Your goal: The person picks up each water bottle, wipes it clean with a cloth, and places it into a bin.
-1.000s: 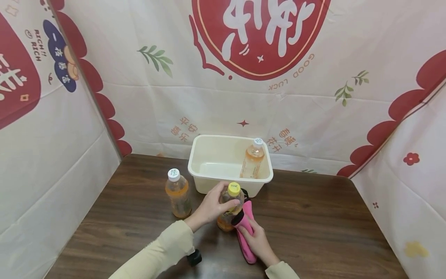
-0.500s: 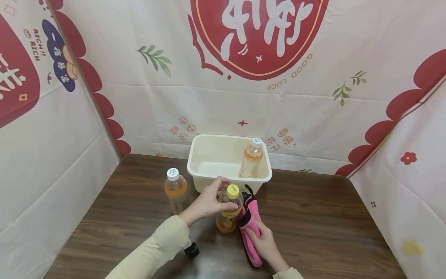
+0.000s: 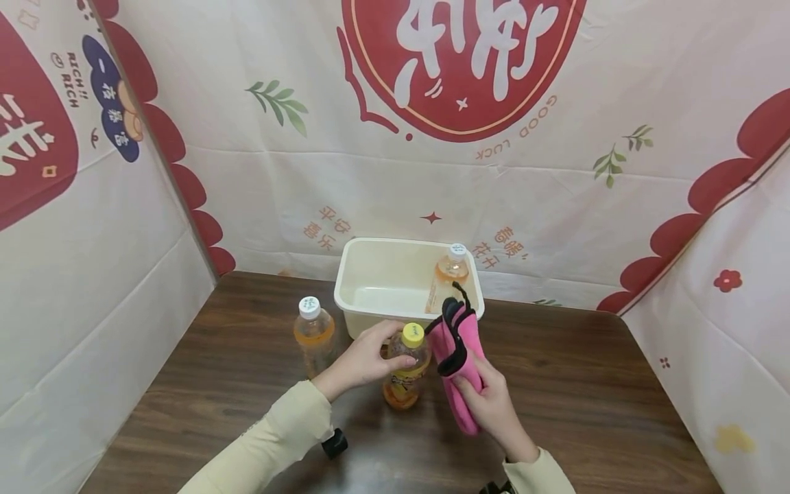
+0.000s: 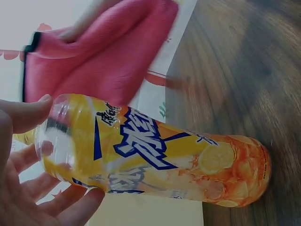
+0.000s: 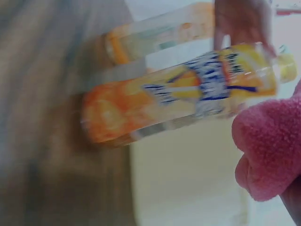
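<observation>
In the head view my left hand [image 3: 364, 358] curls round the upper part of a yellow-capped iced tea bottle [image 3: 404, 377], which stands upright on the table. Its yellow label and orange base show closely in the left wrist view. My right hand [image 3: 489, 401] grips a folded pink fleece pouch [image 3: 461, 405] with black edging and a black cord, raised just right of the bottle. In the right wrist view the pouch [image 5: 273, 146] appears at the right edge, apart from the bottle's base. A white-capped bottle [image 3: 315, 336] stands behind my left forearm, its lower part hidden.
A cream plastic bin [image 3: 370, 274] stands at the table's back edge. Inside it, at the right, leans another white-capped bottle [image 3: 453, 269]. Printed cloth walls surround the brown wooden table [image 3: 574, 384] at the back and sides.
My right hand has lifted the pink pouch up and to the right, away from the yellow-capped bottle. My left hand keeps hold of the bottle, which stays in nearly the same place.
</observation>
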The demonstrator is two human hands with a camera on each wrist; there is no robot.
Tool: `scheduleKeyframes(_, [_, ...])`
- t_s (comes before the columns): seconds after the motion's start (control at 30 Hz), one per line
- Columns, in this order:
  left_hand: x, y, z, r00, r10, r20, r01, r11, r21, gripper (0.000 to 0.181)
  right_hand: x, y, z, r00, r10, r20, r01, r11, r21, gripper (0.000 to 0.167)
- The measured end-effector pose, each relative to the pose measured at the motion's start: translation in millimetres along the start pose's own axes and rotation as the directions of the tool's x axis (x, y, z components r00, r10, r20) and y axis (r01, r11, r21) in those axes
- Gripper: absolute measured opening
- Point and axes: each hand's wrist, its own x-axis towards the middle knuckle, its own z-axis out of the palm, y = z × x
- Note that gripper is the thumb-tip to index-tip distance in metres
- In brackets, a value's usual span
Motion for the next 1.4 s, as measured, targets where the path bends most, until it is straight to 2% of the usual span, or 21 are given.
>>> scheduleKeyframes(0.1, [-0.4, 0.1, 0.4, 1.0, 0.01, -0.002, -0.01, 1.0, -0.005, 0.047, 11.0, -6.3, 2.4, 1.0, -0.014, 0.015, 0.014, 1.0, -0.004, 0.042])
scheduleKeyframes(0.27, [-1.8, -2.0, 1.6, 0.999, 0.03, -0.03, -0.03, 1.0, -0.006, 0.047, 22.1, -25.8, 17.3, 0.998, -0.027, 0.054, 0.029, 0.999, -0.022, 0.045])
scheduleKeyframes(0.4, [-2.0, -1.1, 2.8, 0.999, 0.028, -0.043, -0.029, 0.999, -0.02, 0.048, 22.5, -32.6, 27.8, 1.0, -0.021, 0.012, 0.021, 0.999, -0.045, 0.045])
scheduleKeyframes(0.5, [-2.8, -0.5, 4.4, 0.998, 0.025, -0.053, -0.027, 0.999, -0.036, 0.048, 14.2, -23.8, 33.6, 1.0, 0.028, -0.013, -0.028, 0.999, -0.022, 0.041])
scheduleKeyframes(0.6, [-4.0, -1.8, 7.0, 0.998, 0.03, -0.062, -0.033, 0.999, -0.044, 0.046, -4.8, -2.5, 39.4, 0.996, 0.084, -0.027, -0.084, 0.996, 0.011, 0.034])
scheduleKeyframes(0.73, [-6.2, -4.0, 9.2, 0.997, 0.037, -0.069, -0.039, 0.999, -0.033, 0.046, -37.3, 29.5, 46.3, 0.991, 0.13, 0.02, -0.13, 0.991, -0.022, 0.029])
scheduleKeyframes(0.87, [-7.6, -4.0, 9.0, 0.997, 0.038, -0.068, -0.04, 0.999, -0.028, 0.045, -63.4, 52.3, 48.8, 0.984, 0.113, 0.138, -0.091, 0.984, -0.153, 0.035])
scheduleKeyframes(1.0, [-7.4, -3.4, 8.7, 0.998, 0.026, -0.06, -0.029, 0.998, -0.051, 0.045, -74.5, 67.5, 47.8, 0.977, 0.083, 0.195, -0.04, 0.977, -0.211, 0.044])
scheduleKeyframes(1.23, [-5.8, -4.2, 9.3, 0.998, 0.019, -0.057, -0.023, 0.998, -0.065, 0.044, -74.0, 66.3, 46.4, 0.978, 0.115, 0.177, -0.076, 0.974, -0.212, 0.041])
scheduleKeyframes(1.4, [-5.6, -4.7, 9.5, 0.997, 0.029, -0.066, -0.032, 0.998, -0.054, 0.044, -59.8, 37.5, 47.2, 0.985, 0.156, 0.08, -0.143, 0.978, -0.151, 0.032])
